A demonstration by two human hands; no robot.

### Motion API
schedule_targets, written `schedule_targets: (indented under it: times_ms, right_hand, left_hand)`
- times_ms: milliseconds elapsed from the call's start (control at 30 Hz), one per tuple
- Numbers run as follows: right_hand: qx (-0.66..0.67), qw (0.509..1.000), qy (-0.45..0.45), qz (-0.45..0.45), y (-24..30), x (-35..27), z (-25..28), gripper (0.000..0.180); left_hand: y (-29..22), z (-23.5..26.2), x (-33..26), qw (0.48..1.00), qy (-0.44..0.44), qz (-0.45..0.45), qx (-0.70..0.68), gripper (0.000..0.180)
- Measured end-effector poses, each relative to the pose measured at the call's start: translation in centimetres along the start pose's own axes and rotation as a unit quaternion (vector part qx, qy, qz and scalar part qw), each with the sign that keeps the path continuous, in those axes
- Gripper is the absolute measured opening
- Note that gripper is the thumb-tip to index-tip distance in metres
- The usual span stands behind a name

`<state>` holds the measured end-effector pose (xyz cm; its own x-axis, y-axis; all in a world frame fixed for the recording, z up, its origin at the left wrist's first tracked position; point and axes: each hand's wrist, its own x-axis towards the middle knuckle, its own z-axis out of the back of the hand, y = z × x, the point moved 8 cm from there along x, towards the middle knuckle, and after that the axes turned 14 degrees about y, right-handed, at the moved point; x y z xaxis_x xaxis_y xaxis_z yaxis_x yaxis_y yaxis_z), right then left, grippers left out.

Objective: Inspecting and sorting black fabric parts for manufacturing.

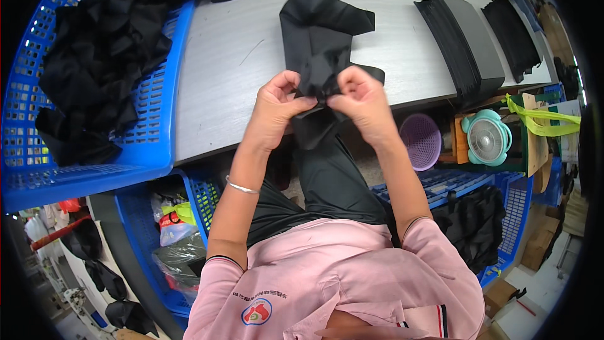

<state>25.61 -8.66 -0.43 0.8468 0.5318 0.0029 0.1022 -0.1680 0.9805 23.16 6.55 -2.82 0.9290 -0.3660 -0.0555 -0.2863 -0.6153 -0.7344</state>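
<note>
A black fabric piece (318, 44) lies on the grey-white table near its front edge, its lower end hanging over toward my lap. My left hand (283, 99) pinches the fabric along its left side, thumb and fingers pressed together. Opposite it, my right hand (358, 96) grips the same cloth, the fingers curled and slightly blurred. Between both thumbs the material is bunched, and what exactly is pinched there cannot be made out. A flap of the cloth folds out to the right at its far end.
A blue crate (173, 119) heaped with black cloth stands at the left. Stacked black pieces (462, 44) lie at the table's right, beside another dark stack (513, 38). Below are a purple basket (420, 141), a turquoise fan (487, 140) and a blue crate (513, 220) holding black items.
</note>
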Motion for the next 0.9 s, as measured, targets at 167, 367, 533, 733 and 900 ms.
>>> schedule_targets:
  times_ms: [167, 367, 533, 733, 900]
  right_hand:
    - [-0.339, 0.894, -0.254, 0.147, 4.7, -2.4, 2.0, 0.015]
    - [-0.282, 0.912, -0.268, 0.132, 3.3, -1.7, 2.0, 0.029]
    - [-0.32, 0.922, -0.204, 0.08, 1.2, -1.1, 1.0, 0.027]
    - [-0.458, 0.856, -0.195, 0.141, 2.0, -1.1, -0.7, 0.026]
    - [-0.437, 0.869, -0.204, 0.113, 3.8, -1.6, 3.0, 0.028]
  left_hand:
    - [-5.5, 3.8, -3.4, 0.852, -0.273, -0.204, 0.396, 0.019]
    - [-5.9, 0.3, -4.0, 0.773, -0.214, -0.162, 0.575, 0.016]
    - [-7.2, -3.9, -3.8, 0.654, -0.182, -0.19, 0.709, 0.024]
    - [-7.4, -2.6, -1.9, 0.692, -0.21, -0.179, 0.667, 0.018]
    - [-10.7, 0.9, -3.7, 0.664, -0.297, -0.276, 0.628, 0.016]
